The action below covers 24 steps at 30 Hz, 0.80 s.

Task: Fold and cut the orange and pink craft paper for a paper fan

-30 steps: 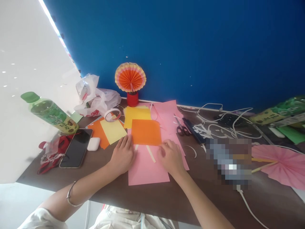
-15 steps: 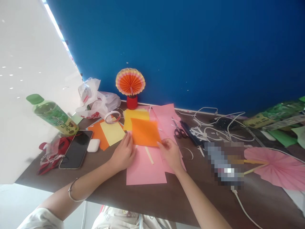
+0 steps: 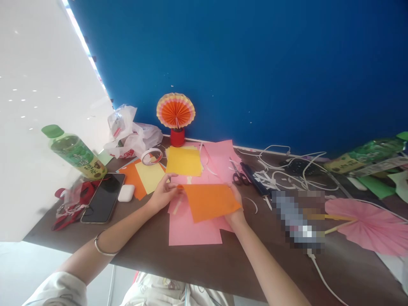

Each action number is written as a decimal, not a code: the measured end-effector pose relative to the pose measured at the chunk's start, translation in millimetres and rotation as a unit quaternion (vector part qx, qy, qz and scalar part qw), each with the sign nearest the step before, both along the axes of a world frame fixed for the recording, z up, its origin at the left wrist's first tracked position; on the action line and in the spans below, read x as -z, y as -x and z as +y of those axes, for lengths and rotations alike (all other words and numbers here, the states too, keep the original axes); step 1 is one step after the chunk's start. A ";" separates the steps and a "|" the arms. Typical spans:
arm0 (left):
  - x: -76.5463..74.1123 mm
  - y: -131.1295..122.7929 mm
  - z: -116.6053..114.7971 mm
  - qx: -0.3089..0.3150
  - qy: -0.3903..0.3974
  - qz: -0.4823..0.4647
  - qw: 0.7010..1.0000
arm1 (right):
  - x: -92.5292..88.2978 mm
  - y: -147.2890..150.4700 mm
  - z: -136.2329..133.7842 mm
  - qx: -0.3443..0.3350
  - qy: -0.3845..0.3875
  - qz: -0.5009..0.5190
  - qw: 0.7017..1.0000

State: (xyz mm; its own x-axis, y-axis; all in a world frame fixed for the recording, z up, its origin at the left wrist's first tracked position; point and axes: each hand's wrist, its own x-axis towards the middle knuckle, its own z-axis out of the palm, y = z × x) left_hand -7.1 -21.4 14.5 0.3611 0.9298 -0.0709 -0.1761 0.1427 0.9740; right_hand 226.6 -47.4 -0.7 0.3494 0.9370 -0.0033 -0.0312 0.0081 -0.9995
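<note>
An orange paper sheet [image 3: 210, 200] is lifted off the table between both hands. My left hand [image 3: 163, 193] pinches its left corner, with the fingers closed on the edge. My right hand [image 3: 234, 212] is mostly hidden under the sheet and holds its right side. Below the sheet lies a pink paper sheet [image 3: 191, 231] on the brown table [image 3: 223, 267]. A yellow sheet [image 3: 184, 160] lies just behind, and more pink paper [image 3: 221, 157] to its right.
A folded paper fan in a red cup [image 3: 176, 117] stands at the blue wall. Left: tape roll [image 3: 151, 156], green bottle [image 3: 75, 151], phone [image 3: 102, 197], earbud case [image 3: 126, 193], plastic bag [image 3: 127, 129]. Right: scissors [image 3: 237, 175], white cables [image 3: 287, 168], pink paper fan [image 3: 366, 223].
The orange sheet has been picked up from the pile and brought nearer, now tilted in the air between both hands. The yellow sheet behind it has come into full view.
</note>
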 end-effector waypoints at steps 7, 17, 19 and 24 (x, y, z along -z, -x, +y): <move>-1.9 0.5 0.5 0.023 -0.067 -0.035 0.997 | -4.1 8.7 -5.2 -0.024 0.053 0.063 0.996; 3.4 10.1 7.1 -0.005 -0.004 0.013 1.000 | -6.3 1.6 -5.2 -0.085 0.033 -0.031 0.995; 2.2 12.8 8.4 0.002 0.029 -0.027 0.999 | -4.2 -1.4 -5.1 -0.100 0.024 -0.032 0.994; -0.3 15.8 11.2 0.000 0.053 -0.046 0.998 | -4.0 -3.4 -6.4 -0.136 0.028 -0.029 0.990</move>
